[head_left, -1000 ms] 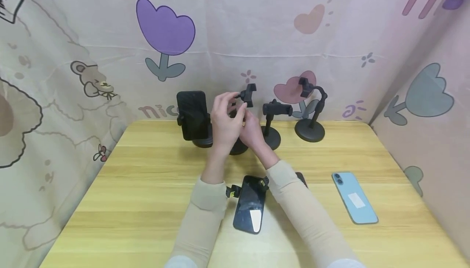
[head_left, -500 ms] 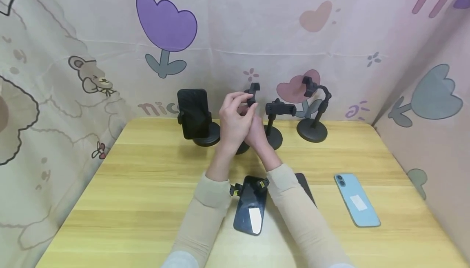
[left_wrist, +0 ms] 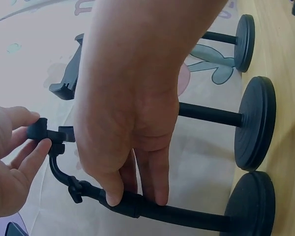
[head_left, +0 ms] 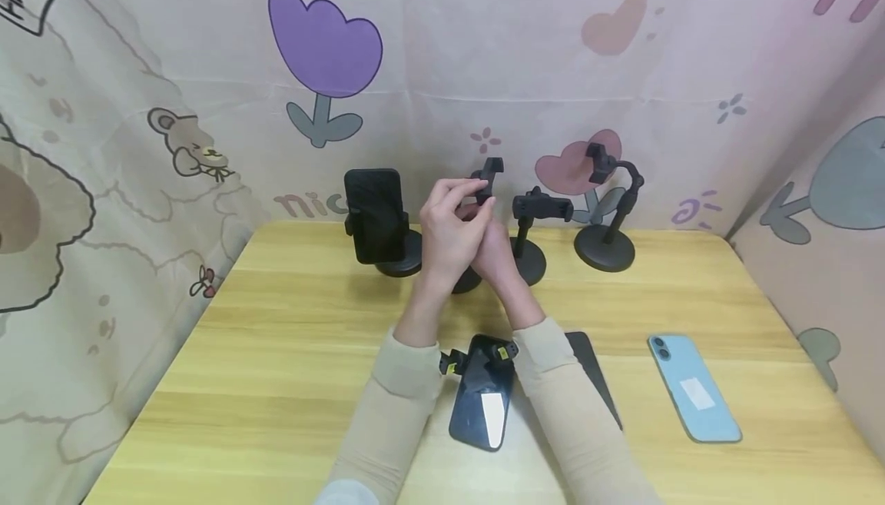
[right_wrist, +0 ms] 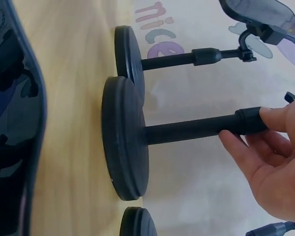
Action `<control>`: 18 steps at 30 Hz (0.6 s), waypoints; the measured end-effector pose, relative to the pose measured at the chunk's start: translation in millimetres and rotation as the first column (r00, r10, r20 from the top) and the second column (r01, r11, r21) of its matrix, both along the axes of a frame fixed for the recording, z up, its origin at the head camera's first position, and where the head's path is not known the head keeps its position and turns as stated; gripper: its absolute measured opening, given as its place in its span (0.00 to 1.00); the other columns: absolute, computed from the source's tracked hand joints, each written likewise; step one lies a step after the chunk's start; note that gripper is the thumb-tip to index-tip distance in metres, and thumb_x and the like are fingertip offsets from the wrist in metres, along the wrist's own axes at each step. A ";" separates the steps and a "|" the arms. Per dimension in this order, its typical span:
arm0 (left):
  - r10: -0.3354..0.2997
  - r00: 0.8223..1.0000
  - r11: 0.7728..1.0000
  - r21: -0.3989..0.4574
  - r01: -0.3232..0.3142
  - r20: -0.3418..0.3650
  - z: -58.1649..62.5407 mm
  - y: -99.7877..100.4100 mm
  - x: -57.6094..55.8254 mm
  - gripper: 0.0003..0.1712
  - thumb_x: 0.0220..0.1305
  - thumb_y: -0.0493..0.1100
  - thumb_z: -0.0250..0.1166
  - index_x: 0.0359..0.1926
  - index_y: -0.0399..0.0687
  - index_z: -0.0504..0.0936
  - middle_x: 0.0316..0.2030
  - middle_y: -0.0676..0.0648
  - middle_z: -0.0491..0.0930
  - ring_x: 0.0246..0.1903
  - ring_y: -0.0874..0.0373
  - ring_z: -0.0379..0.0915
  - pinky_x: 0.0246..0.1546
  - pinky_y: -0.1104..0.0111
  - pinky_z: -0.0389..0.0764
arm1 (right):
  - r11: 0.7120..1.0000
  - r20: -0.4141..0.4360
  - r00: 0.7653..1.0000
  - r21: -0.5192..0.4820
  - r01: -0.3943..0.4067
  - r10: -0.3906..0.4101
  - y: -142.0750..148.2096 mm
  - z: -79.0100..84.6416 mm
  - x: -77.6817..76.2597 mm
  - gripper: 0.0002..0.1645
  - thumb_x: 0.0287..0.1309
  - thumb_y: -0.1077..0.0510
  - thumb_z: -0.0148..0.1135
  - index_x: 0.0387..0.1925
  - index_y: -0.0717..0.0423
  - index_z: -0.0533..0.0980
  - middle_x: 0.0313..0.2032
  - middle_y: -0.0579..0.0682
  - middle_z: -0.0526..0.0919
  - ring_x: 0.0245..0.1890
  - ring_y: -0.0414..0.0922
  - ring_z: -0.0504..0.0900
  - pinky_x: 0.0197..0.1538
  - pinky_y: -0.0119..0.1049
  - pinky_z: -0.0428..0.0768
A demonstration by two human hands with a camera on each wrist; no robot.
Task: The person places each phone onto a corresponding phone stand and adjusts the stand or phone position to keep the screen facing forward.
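In the head view, my left hand (head_left: 445,240) is raised at a black phone stand, pinching the lower part of its clamp (head_left: 493,168) between thumb and fingers. The left wrist view shows the same pinch on the clamp end (left_wrist: 37,130). My right hand (head_left: 495,251) grips the stand just below. In the right wrist view its thumb and fingers close round the collar (right_wrist: 248,120) of the pole (right_wrist: 187,132). The stand's round base (right_wrist: 123,142) rests on the table; in the head view the hands hide most of the pole.
To the left, another stand holds a black phone (head_left: 376,217) upright. Two more stands, with a level clamp (head_left: 542,207) and a curved neck (head_left: 632,174), stand right. Nearer lie a dark phone (head_left: 477,413), another dark phone (head_left: 594,374) partly under the right sleeve, and a blue phone (head_left: 694,390).
My left hand has moved right, its fingers now on the clamp. The clamp looks slightly turned. My right hand stays on the pole. The head view has shifted slightly.
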State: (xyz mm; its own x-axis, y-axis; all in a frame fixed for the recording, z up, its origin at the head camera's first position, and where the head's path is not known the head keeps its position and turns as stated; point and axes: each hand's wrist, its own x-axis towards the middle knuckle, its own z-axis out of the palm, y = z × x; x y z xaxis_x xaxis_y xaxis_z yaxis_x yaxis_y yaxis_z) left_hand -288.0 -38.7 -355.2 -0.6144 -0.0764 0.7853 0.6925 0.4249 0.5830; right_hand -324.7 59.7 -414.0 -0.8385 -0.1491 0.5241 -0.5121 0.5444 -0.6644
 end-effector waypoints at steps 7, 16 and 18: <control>-0.054 0.997 0.998 0.025 0.053 0.048 6.3 -9.4 4.7 0.15 0.63 0.33 0.74 0.51 0.35 0.89 0.46 0.38 0.81 0.48 0.47 0.82 0.50 0.64 0.87 | 0.997 0.260 0.965 -0.083 0.000 0.022 5.2 4.4 -2.0 0.17 0.66 0.64 0.59 0.54 0.64 0.81 0.53 0.62 0.86 0.55 0.58 0.85 0.60 0.53 0.81; -0.145 0.981 0.989 0.031 0.143 0.128 11.6 -28.6 10.6 0.15 0.63 0.30 0.73 0.51 0.34 0.88 0.46 0.38 0.82 0.47 0.48 0.84 0.51 0.56 0.87 | 0.973 0.249 0.964 -0.228 -0.034 0.092 3.7 10.1 4.5 0.20 0.73 0.60 0.57 0.62 0.62 0.77 0.60 0.60 0.83 0.57 0.58 0.84 0.61 0.51 0.82; -0.154 0.978 0.988 0.035 0.150 0.142 12.2 -31.0 11.7 0.15 0.63 0.30 0.73 0.52 0.34 0.88 0.46 0.38 0.83 0.48 0.49 0.85 0.51 0.58 0.87 | 0.968 0.256 0.961 -0.249 -0.038 0.104 3.9 10.8 5.8 0.21 0.74 0.58 0.56 0.64 0.60 0.76 0.62 0.59 0.81 0.58 0.58 0.84 0.62 0.51 0.82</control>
State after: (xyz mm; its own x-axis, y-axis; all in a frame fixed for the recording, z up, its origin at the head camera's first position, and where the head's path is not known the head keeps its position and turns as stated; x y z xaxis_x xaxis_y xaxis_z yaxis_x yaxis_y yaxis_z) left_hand -276.4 -69.7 -342.9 -0.7270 0.0088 0.6866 0.6557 0.3060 0.6903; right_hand -318.9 63.5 -403.1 -0.9434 -0.1110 0.3125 -0.3316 0.3210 -0.8871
